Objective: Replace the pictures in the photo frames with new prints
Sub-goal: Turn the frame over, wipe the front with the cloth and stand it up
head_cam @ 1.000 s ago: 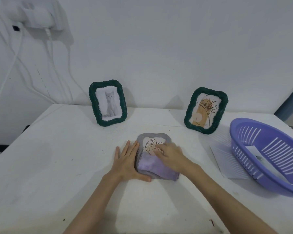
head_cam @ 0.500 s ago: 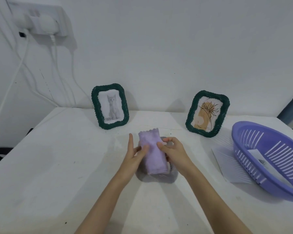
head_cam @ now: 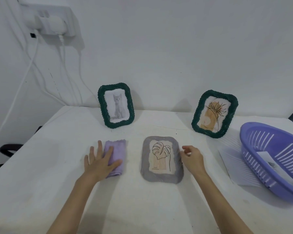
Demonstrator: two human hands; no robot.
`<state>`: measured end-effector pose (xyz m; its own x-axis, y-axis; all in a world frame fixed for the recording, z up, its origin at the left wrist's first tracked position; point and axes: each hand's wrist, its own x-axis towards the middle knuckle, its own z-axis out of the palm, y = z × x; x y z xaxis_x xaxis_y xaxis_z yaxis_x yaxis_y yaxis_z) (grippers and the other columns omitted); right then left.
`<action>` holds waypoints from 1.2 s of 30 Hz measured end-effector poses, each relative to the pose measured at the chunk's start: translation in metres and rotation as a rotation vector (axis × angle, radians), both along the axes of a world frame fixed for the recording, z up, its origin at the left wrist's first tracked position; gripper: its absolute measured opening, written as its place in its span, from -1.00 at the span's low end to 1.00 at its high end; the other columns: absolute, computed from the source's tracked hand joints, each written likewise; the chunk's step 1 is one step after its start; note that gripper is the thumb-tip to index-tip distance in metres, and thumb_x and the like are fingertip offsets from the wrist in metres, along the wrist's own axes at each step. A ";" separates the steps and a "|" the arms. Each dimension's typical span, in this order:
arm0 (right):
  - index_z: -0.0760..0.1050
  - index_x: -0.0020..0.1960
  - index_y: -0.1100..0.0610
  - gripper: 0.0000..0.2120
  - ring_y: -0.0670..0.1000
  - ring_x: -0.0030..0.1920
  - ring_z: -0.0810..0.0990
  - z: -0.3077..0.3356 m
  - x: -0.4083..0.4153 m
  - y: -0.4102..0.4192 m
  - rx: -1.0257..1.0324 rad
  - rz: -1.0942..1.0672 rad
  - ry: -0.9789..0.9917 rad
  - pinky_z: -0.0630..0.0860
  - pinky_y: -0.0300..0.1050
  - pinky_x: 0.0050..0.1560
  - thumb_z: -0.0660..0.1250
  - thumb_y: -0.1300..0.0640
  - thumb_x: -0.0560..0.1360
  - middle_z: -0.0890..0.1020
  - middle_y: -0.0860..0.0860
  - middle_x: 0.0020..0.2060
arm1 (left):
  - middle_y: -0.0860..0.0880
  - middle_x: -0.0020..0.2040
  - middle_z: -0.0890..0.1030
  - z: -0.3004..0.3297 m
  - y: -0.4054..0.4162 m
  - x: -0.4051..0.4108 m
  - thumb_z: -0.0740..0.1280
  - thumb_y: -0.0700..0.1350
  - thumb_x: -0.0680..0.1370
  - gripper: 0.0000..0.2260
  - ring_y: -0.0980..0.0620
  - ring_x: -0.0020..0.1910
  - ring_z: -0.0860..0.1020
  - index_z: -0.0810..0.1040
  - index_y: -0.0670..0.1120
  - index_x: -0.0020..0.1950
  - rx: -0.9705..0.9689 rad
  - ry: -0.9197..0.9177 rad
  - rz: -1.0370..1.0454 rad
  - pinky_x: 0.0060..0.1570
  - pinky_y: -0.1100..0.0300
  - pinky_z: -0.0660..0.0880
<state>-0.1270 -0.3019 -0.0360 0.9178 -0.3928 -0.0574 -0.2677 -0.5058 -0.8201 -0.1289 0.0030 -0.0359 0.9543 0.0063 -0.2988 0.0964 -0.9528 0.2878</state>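
We are looking down on a white table [head_cam: 41, 191] set against a white wall [head_cam: 176, 39], where a socket [head_cam: 57, 19] is trailing white cables [head_cam: 30, 65] toward the table's far left corner. At the right edge, a purple basket [head_cam: 254, 146] is sitting on a sheet of paper [head_cam: 233, 168] and holding a print [head_cam: 267, 159] inside it.

Two green frames are standing upright at the back: the cat frame [head_cam: 116, 105] to the left, showing a grey kitten, and the plant frame [head_cam: 214, 114] to the right, showing a line-drawn plant on tan shapes. Both are leaning toward the wall and standing well apart from each other.

Between them and nearer to us, the grey frame [head_cam: 161, 159] is lying flat and face up, showing a leaf print [head_cam: 161, 156].

We are pressing our left hand [head_cam: 100, 161] flat, fingers straight and spread, on a folded lilac cloth [head_cam: 116, 156] lying just left of the grey frame, apart from it. Our right hand [head_cam: 192, 157] is hovering at the grey frame's right edge, fingers loosely curled and holding nothing; we cannot tell whether they are touching the frame.
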 end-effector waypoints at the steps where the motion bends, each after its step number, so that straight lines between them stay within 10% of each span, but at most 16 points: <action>1: 0.49 0.17 0.28 -0.72 0.16 0.03 0.55 0.000 0.001 0.001 -0.006 0.000 -0.001 0.48 -0.03 0.10 0.28 0.24 0.49 0.53 0.22 0.09 | -0.02 0.51 -0.33 0.000 -0.003 -0.001 -0.02 0.29 0.54 -0.37 -0.15 0.50 -0.28 -0.22 0.12 0.49 0.048 -0.009 -0.020 0.43 -0.11 -0.24; 6: 0.50 0.16 0.31 -0.73 0.20 0.12 0.49 -0.001 -0.002 0.005 -0.111 0.033 0.012 0.41 -0.02 0.18 0.24 0.22 0.52 0.46 0.23 0.13 | -0.05 0.53 -0.25 0.006 -0.018 0.004 -0.05 0.29 0.53 -0.37 -0.13 0.50 -0.29 -0.13 0.06 0.51 0.159 -0.218 -0.039 0.42 -0.15 -0.28; 10: 0.55 -0.09 0.25 -0.71 0.19 0.08 0.41 -0.004 -0.010 0.014 -0.299 0.077 0.031 0.39 -0.04 0.04 0.29 0.00 0.49 0.46 0.17 -0.02 | -0.11 0.54 0.03 0.004 -0.070 0.015 -0.13 0.45 0.41 -0.18 -0.09 0.53 -0.09 0.04 -0.07 0.51 -0.155 -0.314 -0.126 0.48 0.00 -0.12; 13: 0.57 0.04 0.19 -0.70 0.16 0.10 0.38 -0.005 -0.012 0.016 -0.344 0.084 0.030 0.38 -0.04 0.10 0.32 -0.03 0.46 0.45 0.14 0.04 | -0.15 0.50 0.17 -0.002 -0.103 0.019 0.11 0.18 0.56 -0.38 -0.11 0.51 0.02 0.07 -0.13 0.49 -0.311 -0.191 -0.129 0.47 0.01 -0.04; 19: 0.60 0.07 0.18 -0.68 0.12 0.08 0.50 -0.001 -0.010 0.014 0.078 -0.121 -0.093 0.45 -0.06 0.15 0.48 0.19 0.33 0.53 0.15 0.10 | -0.01 0.30 0.45 -0.002 -0.120 0.016 0.35 -0.15 0.48 -0.52 -0.13 0.32 0.36 0.31 0.10 0.35 -0.686 -0.277 -0.057 0.33 -0.04 0.30; 26: 0.45 0.12 0.02 -0.58 0.12 -0.13 0.63 0.035 -0.019 0.004 0.376 0.061 -0.370 0.62 0.08 -0.08 0.48 0.27 0.34 0.55 0.03 0.08 | 0.02 0.26 0.46 0.028 -0.116 0.015 0.31 -0.54 0.35 -0.16 -0.10 0.11 0.56 0.24 0.27 0.35 -1.354 -0.190 0.069 0.10 -0.01 0.54; 36: -0.14 0.37 -0.32 -0.07 0.01 -0.01 0.67 0.056 -0.003 -0.008 0.432 0.371 -0.439 0.59 0.10 0.05 0.34 0.39 0.43 0.39 -0.14 0.26 | -0.07 0.25 0.51 0.046 -0.113 0.027 0.31 -0.53 0.38 -0.16 -0.06 0.11 0.58 0.25 0.34 0.31 -1.449 -0.189 -0.001 0.17 -0.11 0.49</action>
<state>-0.1297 -0.3099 0.0196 0.9606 -0.0756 0.2675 0.2591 -0.1053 -0.9601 -0.1021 -0.1100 0.0105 0.9791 -0.1850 0.0846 -0.0516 0.1764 0.9830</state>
